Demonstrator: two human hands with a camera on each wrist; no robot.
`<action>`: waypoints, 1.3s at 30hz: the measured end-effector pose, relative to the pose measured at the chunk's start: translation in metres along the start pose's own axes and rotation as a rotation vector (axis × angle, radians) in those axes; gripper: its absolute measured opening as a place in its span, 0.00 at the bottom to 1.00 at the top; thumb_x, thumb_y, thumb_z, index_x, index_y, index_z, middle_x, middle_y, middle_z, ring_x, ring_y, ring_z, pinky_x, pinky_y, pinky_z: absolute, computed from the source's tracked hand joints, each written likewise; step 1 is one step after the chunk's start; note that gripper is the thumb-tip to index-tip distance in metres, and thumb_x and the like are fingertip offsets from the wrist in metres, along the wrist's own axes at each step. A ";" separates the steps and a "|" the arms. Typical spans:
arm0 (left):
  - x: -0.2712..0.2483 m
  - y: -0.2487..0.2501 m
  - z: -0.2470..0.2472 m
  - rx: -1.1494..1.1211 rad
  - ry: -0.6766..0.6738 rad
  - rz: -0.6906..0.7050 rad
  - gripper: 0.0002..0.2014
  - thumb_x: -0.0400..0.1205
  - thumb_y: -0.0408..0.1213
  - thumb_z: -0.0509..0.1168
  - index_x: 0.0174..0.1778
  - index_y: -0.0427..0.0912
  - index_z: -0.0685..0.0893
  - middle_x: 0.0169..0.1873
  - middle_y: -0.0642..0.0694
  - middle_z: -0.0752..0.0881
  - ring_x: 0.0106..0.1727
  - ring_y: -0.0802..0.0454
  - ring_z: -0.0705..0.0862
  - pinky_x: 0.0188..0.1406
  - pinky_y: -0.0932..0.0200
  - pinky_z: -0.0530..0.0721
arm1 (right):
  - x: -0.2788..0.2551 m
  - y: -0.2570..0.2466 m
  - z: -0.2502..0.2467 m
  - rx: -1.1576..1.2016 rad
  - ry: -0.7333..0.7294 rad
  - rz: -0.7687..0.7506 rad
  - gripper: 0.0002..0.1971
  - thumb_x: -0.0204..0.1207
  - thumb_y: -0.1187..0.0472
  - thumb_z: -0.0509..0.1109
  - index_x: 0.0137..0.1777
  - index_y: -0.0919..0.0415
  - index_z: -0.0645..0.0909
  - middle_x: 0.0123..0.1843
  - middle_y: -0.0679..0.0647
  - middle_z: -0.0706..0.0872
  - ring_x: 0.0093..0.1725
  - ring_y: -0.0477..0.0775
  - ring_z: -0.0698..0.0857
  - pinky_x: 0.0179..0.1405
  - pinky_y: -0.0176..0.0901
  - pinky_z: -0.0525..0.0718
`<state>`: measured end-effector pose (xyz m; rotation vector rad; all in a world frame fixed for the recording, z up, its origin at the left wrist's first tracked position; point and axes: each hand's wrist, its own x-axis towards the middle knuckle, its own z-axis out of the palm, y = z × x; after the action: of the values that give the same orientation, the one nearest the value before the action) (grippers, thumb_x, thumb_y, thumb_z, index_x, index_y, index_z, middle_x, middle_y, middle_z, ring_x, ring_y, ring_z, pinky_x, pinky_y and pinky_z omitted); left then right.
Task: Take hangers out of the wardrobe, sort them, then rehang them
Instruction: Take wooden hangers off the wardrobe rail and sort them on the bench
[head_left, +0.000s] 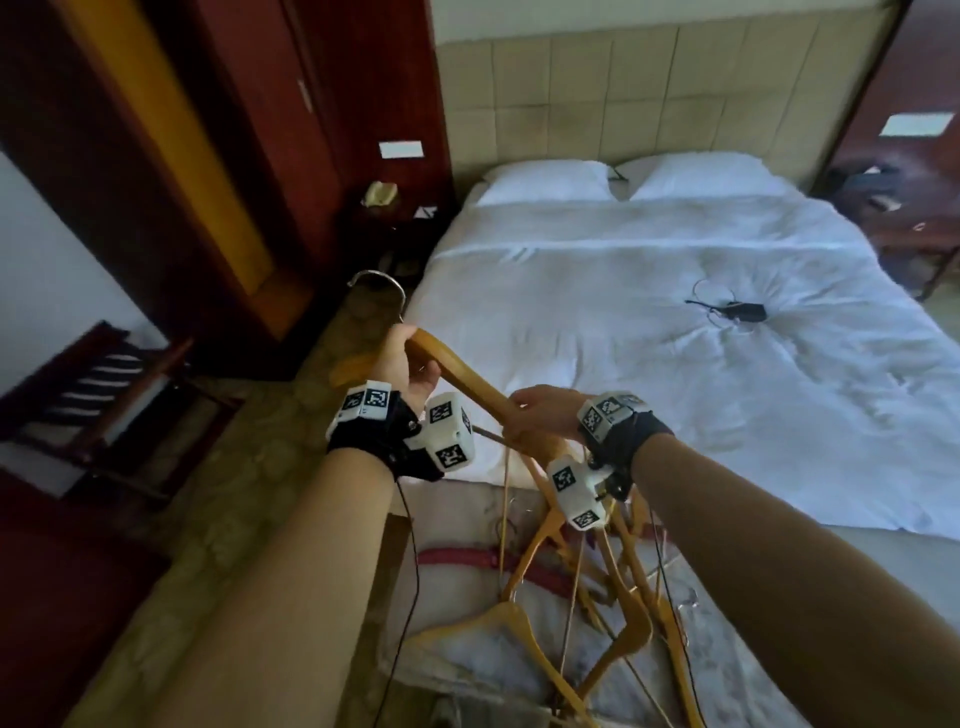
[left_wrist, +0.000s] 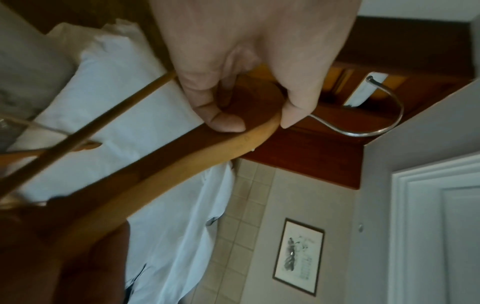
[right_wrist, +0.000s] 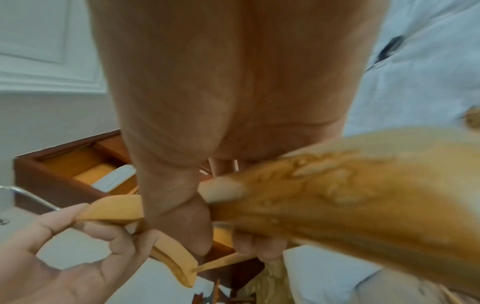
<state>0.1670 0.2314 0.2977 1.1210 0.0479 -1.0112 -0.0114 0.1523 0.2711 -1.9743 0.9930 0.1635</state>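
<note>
I hold one wooden hanger up over the foot of the bed with both hands. My left hand grips its top next to the metal hook. In the left wrist view, thumb and fingers of the left hand pinch the hanger's neck, and the hook sticks out beyond them. My right hand is curled round the hanger's lower arm. Below my hands, several more wooden hangers lie tangled in a pile.
The pile rests on a pale cover with a red strap at the bed's foot. The white bed carries a black device with a cable. The dark red wardrobe stands to the left, with a luggage rack nearer.
</note>
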 end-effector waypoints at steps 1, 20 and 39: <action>-0.012 0.016 -0.008 0.015 -0.016 0.021 0.15 0.74 0.44 0.73 0.45 0.36 0.81 0.45 0.40 0.83 0.38 0.50 0.82 0.30 0.63 0.83 | -0.004 -0.017 0.001 0.028 -0.005 -0.038 0.12 0.74 0.55 0.73 0.57 0.52 0.81 0.48 0.50 0.87 0.41 0.47 0.86 0.40 0.40 0.83; -0.199 0.284 -0.291 0.729 0.369 0.689 0.19 0.81 0.55 0.66 0.42 0.41 0.85 0.31 0.46 0.89 0.29 0.52 0.86 0.25 0.61 0.81 | -0.079 -0.412 0.195 -0.174 -0.021 -0.718 0.10 0.74 0.63 0.73 0.53 0.65 0.80 0.37 0.56 0.89 0.34 0.55 0.91 0.35 0.43 0.89; -0.456 0.467 -0.608 0.872 0.829 0.834 0.09 0.85 0.39 0.64 0.45 0.39 0.85 0.34 0.43 0.89 0.29 0.50 0.83 0.25 0.59 0.79 | -0.200 -0.697 0.472 0.297 -0.376 -0.939 0.07 0.78 0.63 0.70 0.49 0.67 0.77 0.31 0.57 0.82 0.26 0.53 0.81 0.35 0.52 0.85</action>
<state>0.4904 1.0173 0.5685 2.0513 -0.2040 0.2892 0.4610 0.8247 0.5434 -1.8392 -0.1891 -0.1320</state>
